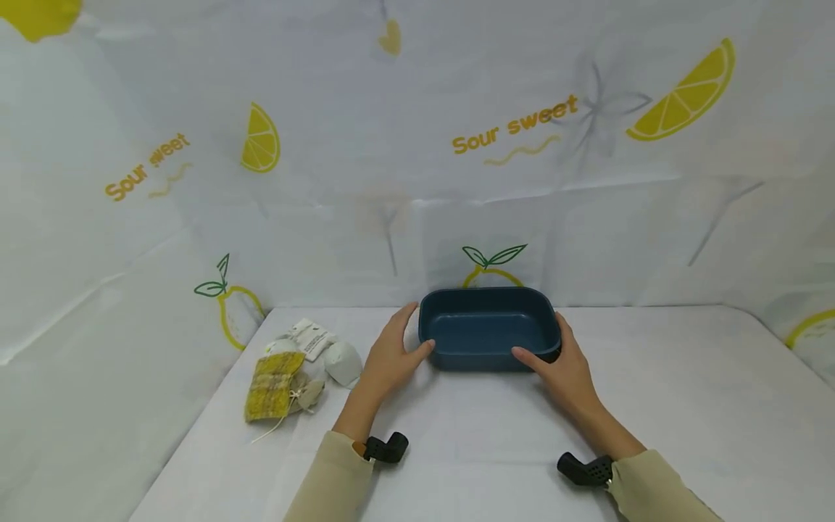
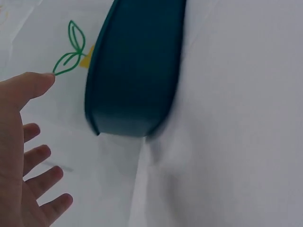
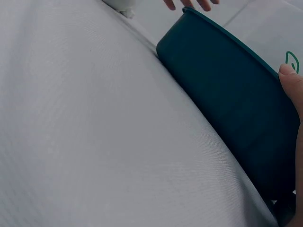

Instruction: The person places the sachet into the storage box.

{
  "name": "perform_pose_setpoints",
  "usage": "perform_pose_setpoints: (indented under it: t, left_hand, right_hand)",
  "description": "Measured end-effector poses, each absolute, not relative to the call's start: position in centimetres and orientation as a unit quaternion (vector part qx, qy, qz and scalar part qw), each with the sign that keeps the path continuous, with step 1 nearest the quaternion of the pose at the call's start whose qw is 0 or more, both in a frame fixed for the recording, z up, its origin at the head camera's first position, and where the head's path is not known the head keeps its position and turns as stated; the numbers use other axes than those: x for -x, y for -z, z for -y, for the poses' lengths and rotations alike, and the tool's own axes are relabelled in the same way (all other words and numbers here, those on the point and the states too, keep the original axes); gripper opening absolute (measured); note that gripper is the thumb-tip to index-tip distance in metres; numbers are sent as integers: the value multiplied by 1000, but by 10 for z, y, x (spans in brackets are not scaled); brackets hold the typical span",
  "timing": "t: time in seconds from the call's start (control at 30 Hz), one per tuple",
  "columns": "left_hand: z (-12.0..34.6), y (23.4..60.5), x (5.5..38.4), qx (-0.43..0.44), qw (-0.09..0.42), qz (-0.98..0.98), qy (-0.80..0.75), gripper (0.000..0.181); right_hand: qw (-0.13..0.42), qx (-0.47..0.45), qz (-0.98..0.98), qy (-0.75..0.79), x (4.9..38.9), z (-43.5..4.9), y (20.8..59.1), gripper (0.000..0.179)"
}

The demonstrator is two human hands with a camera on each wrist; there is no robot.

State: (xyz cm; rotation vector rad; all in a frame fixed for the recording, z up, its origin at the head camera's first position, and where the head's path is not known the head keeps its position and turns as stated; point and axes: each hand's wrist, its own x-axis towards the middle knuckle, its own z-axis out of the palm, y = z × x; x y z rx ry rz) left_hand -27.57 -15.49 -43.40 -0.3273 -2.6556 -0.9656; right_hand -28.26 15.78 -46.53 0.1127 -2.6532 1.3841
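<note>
Watching remotely, I read "Sour sweet" twice in orange on the white sheet (image 1: 352,138) across the upper frame; the label (image 1: 313,339) left of centre is too small to read. The blue container (image 1: 483,361), its bare inside showing, is right of centre, near the white tabletop's (image 1: 483,449) far edge. The right hand (image 1: 569,371) grips one end; the left hand (image 1: 390,360), fingers spread, hovers just beside the other.
</note>
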Motion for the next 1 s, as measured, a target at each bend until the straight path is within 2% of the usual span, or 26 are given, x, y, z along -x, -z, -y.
perform_pose_setpoints:
  t: [0.13,0.27,0.4,0.6,1.0]
  left_hand:
    - [174,417,270,120,179,927,308,71]
    - [203,405,264,102,184,930,300,68]
    - [230,406,259,84,160,934,310,74]
    - [250,426,259,49,102,949,293,84]
    - [256,449,268,20,90,950,299,98]
  right_hand:
    - [71,-41,882,-464,282,-159,465,113]
    - [74,-42,882,-463,283,-159,466,113]
    - [72,-45,882,-463,283,-159,466,113]
    - [71,-45,882,-464,283,-159,465,114]
    - [77,-47,880,-466,284,-158,465,113]
